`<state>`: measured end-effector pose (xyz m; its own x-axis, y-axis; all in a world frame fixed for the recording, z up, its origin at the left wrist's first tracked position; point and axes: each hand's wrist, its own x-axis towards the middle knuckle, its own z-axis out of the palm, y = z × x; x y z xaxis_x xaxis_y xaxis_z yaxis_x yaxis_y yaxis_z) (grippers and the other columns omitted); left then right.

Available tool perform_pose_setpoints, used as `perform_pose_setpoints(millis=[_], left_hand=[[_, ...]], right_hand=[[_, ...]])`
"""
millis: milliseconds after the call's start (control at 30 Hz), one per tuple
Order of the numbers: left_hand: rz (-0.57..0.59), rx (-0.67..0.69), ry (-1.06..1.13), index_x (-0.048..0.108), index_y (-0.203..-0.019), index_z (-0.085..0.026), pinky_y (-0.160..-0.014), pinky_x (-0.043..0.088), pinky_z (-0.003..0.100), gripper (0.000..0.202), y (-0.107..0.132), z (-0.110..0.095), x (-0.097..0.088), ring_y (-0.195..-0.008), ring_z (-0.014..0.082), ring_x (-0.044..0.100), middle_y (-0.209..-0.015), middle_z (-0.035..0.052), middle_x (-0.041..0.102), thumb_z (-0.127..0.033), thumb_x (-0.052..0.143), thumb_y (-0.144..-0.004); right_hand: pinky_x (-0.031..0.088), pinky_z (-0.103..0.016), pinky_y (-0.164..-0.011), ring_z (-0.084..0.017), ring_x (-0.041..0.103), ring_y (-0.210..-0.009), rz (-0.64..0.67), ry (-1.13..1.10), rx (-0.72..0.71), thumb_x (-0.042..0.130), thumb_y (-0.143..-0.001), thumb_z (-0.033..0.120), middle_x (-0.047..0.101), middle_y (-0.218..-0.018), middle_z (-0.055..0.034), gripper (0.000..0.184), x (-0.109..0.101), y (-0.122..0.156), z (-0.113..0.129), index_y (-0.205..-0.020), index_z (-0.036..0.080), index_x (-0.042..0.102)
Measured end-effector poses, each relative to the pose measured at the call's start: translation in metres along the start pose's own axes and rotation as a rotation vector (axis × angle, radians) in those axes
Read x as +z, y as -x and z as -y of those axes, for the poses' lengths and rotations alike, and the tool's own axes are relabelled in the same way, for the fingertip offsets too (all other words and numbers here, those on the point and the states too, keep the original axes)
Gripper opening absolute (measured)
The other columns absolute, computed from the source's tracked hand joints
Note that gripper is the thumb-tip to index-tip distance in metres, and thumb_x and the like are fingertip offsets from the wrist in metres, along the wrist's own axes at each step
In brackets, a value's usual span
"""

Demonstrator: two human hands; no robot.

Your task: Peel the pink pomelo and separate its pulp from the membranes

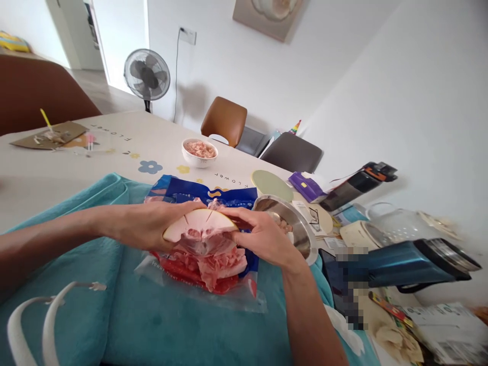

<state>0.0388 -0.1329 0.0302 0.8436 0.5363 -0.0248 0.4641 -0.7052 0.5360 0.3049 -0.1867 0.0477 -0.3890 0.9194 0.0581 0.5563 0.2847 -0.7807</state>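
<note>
Between both hands is a large pomelo piece (206, 226) with a yellow rind edge, thick pale pith and pink flesh. My left hand (152, 223) grips its left side, and my right hand (263, 231) holds the right side with the thumb near the flesh. Below it, peeled pinkish pomelo scraps (219, 267) lie on a blue and red plastic bag (236, 198). Some of the fingertips are hidden behind the fruit. The bag rests on a teal cloth (183, 330).
A white bowl (200, 161) of pink pulp stands farther back. Right of the bag sits a steel bowl (305, 229) with pieces inside. Beyond it are a green round mat (270, 184), a purple case (305, 188), a dark bottle (346, 188) and a blue thermos (407, 264).
</note>
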Motion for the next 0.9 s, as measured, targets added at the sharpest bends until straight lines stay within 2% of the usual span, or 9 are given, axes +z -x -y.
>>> perform_pose_setpoints(millis=[100, 200, 267, 367, 500, 600, 733, 900], left_hand=[[0.034, -0.047, 0.092, 0.03, -0.153, -0.024, -0.082, 0.055, 0.03, 0.083, -0.003, 0.007, -0.008, -0.114, 0.0299, 0.065, -0.137, 0.0147, 0.06, -0.042, 0.069, -0.082], [0.028, -0.086, 0.199, 0.04, -0.146, -0.023, -0.08, 0.054, 0.027, 0.076, -0.011, 0.019, -0.012, -0.109, 0.0273, 0.066, -0.13, 0.0124, 0.064, -0.038, 0.072, -0.079], [0.025, -0.073, 0.252, 0.046, -0.141, -0.024, -0.082, 0.053, 0.025, 0.069, -0.017, 0.026, -0.012, -0.11, 0.0256, 0.064, -0.13, 0.0092, 0.063, -0.031, 0.072, -0.078], [-0.005, -0.063, 0.378, 0.051, -0.137, -0.023, -0.075, 0.052, 0.022, 0.059, -0.023, 0.033, -0.012, -0.099, 0.0204, 0.066, -0.123, 0.0052, 0.067, -0.019, 0.063, -0.079], [-0.034, 0.003, 0.518, 0.056, -0.132, -0.02, -0.067, 0.053, 0.021, 0.053, -0.026, 0.039, -0.01, -0.088, 0.0181, 0.068, -0.114, 0.0061, 0.07, -0.02, 0.063, -0.08], [-0.021, 0.062, 0.62, 0.059, -0.132, -0.019, -0.072, 0.056, 0.024, 0.051, -0.027, 0.045, -0.009, -0.093, 0.0215, 0.069, -0.114, 0.0087, 0.072, -0.026, 0.065, -0.083], [-0.001, 0.056, 0.728, 0.057, -0.139, -0.022, -0.083, 0.057, 0.029, 0.054, -0.029, 0.051, -0.006, -0.106, 0.0253, 0.068, -0.123, 0.0098, 0.071, -0.033, 0.065, -0.087], [-0.038, 0.079, 0.663, 0.053, -0.143, -0.024, -0.089, 0.055, 0.029, 0.053, -0.029, 0.052, -0.001, -0.116, 0.025, 0.064, -0.134, 0.0098, 0.065, -0.038, 0.06, -0.092]], right_hand=[[0.051, -0.029, -0.099, -0.019, 0.064, -0.118, -0.053, 0.006, 0.0, 0.054, -0.074, 0.007, 0.068, -0.131, 0.0003, 0.057, 0.003, -0.002, 0.001, -0.126, 0.024, 0.067], [0.052, -0.029, -0.095, -0.019, 0.067, -0.111, -0.088, 0.049, 0.026, 0.055, -0.076, 0.011, 0.071, -0.125, -0.0005, 0.052, 0.008, -0.007, -0.003, -0.125, 0.023, 0.068], [0.053, -0.031, -0.092, -0.02, 0.068, -0.106, -0.102, 0.07, 0.048, 0.058, -0.077, 0.014, 0.073, -0.12, -0.0014, 0.048, 0.011, -0.01, -0.008, -0.123, 0.023, 0.069], [0.053, -0.035, -0.093, -0.022, 0.069, -0.102, -0.131, 0.055, 0.082, 0.062, -0.079, 0.022, 0.074, -0.116, -0.0033, 0.044, 0.013, -0.014, -0.015, -0.122, 0.022, 0.069], [0.053, -0.036, -0.093, -0.022, 0.069, -0.102, -0.123, 0.024, 0.12, 0.06, -0.08, 0.023, 0.073, -0.117, -0.0044, 0.043, 0.013, -0.017, -0.02, -0.122, 0.021, 0.068], [0.053, -0.037, -0.093, -0.021, 0.069, -0.099, -0.119, 0.048, 0.135, 0.059, -0.083, 0.025, 0.074, -0.115, -0.0045, 0.04, 0.012, -0.018, -0.022, -0.121, 0.021, 0.068], [0.052, -0.039, -0.092, -0.021, 0.068, -0.097, -0.095, 0.069, 0.129, 0.058, -0.085, 0.028, 0.073, -0.112, -0.0043, 0.037, 0.01, -0.02, -0.026, -0.121, 0.021, 0.066], [0.051, -0.039, -0.097, -0.023, 0.064, -0.113, -0.023, -0.013, 0.146, 0.061, -0.083, 0.029, 0.066, -0.128, -0.0078, 0.048, 0.009, -0.02, -0.024, -0.13, 0.02, 0.058]])
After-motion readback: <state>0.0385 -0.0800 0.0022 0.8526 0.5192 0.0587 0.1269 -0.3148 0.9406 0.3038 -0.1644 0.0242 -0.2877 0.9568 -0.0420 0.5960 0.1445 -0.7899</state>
